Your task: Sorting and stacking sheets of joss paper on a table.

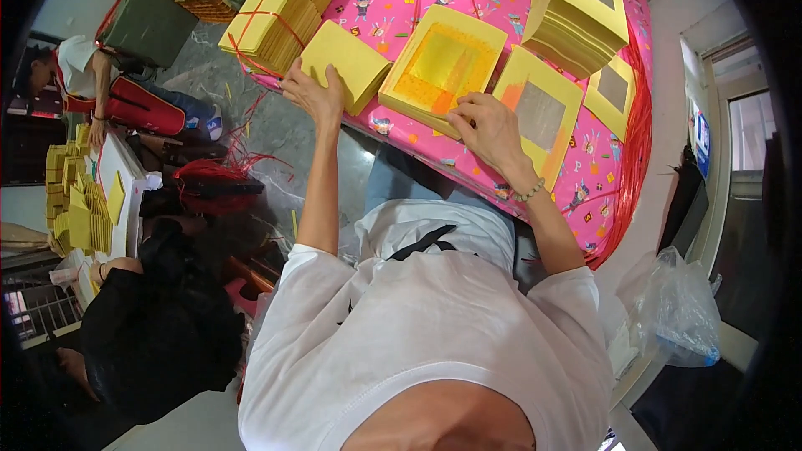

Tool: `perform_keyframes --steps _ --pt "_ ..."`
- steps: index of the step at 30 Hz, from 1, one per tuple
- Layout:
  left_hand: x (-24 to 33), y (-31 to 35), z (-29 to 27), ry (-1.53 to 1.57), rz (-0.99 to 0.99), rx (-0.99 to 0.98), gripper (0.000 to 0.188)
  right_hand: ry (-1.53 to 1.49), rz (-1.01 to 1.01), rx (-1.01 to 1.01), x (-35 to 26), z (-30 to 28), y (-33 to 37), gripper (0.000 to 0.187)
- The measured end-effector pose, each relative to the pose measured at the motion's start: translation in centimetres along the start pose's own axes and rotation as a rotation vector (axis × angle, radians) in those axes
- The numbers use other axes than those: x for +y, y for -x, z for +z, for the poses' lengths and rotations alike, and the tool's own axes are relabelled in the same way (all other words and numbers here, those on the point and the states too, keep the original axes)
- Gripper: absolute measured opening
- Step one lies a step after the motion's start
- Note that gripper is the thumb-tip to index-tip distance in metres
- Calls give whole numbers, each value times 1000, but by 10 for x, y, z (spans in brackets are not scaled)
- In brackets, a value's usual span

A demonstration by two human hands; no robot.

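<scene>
My left hand (317,93) rests with thumb and fingers apart on the near left edge of a stack of plain yellow paper (349,63). Beside that stack, in front of me, lies another stack of yellow paper with a shiny gold square and orange marks (455,48). At its near right corner my right hand (489,127) is closed, with fingertips pinched together; whatever is between them is too small to make out. Right of that hand lies yellow paper with a silver-grey square and orange smears (541,113).
A pink patterned cloth (401,129) covers the table. Red-tied yellow bundles (271,21) stand at the far left, a tall yellow stack (576,21) at the far right. Red strings (631,175) hang along the right edge. Two other people sit left, near a white table (125,200) with yellow paper.
</scene>
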State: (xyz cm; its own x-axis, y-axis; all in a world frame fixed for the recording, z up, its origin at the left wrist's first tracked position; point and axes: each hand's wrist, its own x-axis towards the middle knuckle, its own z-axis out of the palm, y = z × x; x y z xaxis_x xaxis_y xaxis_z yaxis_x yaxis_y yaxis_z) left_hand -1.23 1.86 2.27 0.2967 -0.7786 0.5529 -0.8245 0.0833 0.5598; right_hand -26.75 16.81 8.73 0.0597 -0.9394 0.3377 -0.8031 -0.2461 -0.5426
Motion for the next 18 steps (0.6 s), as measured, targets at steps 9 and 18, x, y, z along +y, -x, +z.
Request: perform_keyframes --steps 9,18 --pt "71 17 -47 484 693 -593 22 -19 123 -30 1 -1 -4 23" --pt "74 21 -41 441 747 -797 16 -49 163 8 -1 3 -4 22"
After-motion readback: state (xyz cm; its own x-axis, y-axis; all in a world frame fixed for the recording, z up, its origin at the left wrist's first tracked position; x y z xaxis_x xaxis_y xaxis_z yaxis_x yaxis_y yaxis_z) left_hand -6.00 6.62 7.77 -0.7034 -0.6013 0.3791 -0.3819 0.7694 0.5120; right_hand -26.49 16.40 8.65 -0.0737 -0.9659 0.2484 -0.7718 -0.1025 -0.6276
